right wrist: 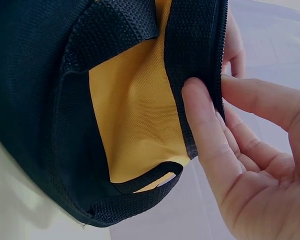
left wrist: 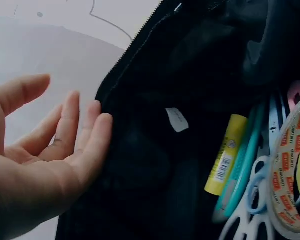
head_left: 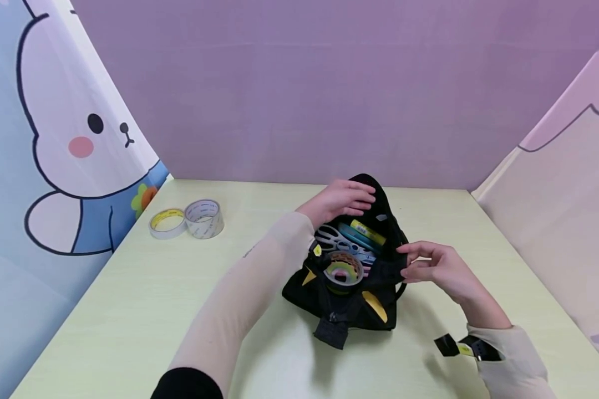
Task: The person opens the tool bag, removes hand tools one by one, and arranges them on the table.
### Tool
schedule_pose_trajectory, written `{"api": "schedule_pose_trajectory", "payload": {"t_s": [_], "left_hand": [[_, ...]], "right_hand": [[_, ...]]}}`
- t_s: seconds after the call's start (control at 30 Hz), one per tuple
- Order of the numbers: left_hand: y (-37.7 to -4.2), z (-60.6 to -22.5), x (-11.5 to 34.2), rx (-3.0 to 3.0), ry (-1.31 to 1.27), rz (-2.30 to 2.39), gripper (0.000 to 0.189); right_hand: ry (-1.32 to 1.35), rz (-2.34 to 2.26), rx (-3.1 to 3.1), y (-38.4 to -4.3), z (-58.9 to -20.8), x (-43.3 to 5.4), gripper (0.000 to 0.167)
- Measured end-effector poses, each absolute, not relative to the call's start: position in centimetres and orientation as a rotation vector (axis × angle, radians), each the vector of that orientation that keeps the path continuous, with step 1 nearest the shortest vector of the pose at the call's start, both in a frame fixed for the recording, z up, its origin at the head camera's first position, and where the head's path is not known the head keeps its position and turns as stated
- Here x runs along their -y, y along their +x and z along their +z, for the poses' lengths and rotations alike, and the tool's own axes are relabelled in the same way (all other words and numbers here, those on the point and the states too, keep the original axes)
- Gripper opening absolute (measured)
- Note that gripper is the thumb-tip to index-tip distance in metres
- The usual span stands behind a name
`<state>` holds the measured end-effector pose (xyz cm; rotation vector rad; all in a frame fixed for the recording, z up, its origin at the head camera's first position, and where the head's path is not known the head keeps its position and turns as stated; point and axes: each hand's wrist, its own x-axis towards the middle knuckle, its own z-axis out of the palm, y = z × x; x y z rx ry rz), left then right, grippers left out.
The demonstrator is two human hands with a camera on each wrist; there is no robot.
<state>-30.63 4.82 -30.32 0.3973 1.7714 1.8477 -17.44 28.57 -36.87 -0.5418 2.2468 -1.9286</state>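
A black bag (head_left: pixel 299 292) with yellow patches stands unzipped, its lid raised at the back. My left hand (head_left: pixel 340 200) is at the lid's left edge, fingers extended and nothing in its grasp; in the left wrist view the fingertips meet the black fabric. With thumb and fingers, my right hand (head_left: pixel 438 267) pinches the bag's zippered edge on the right, beside a yellow panel (right wrist: pixel 137 110) and a webbing loop. Inside lie a tape roll (left wrist: pixel 285 187) with a printed core, a yellow barcoded stick (left wrist: pixel 226 155), a teal long tool (left wrist: pixel 244 170) and white-handled scissors (left wrist: pixel 247 222).
Two more tape rolls sit on the table at the back left: a flat one with a yellow core (head_left: pixel 167 233) and a wider clear one (head_left: pixel 207 227). A purple wall (head_left: pixel 299 111) rises behind the table (head_left: pixel 130 310), with printed cloth on both sides.
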Motion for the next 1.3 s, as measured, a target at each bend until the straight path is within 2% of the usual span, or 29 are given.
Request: {"api": "schedule_pose_trajectory", "payload": {"t_s": [0.7,1.1,1.3], "left_hand": [[-31.8,-34.3,-2.5,-1.989,0.364,1.242,0.039],[-31.8,-36.1,-1.5,-2.126,0.407,1.083,0.026],[-31.8,-37.1,-1.5,-2.117,0.396,1.025,0.007]], "right_hand": [[-0.537,-1.936,-2.241,-17.3,-36.8,-28.3,0.033],[-0.539,-1.932,-2.242,-17.3,-36.7,-28.1,0.032],[-0.532,-1.939,-2.238,-17.2,-36.8,-28.1,0.033]]}}
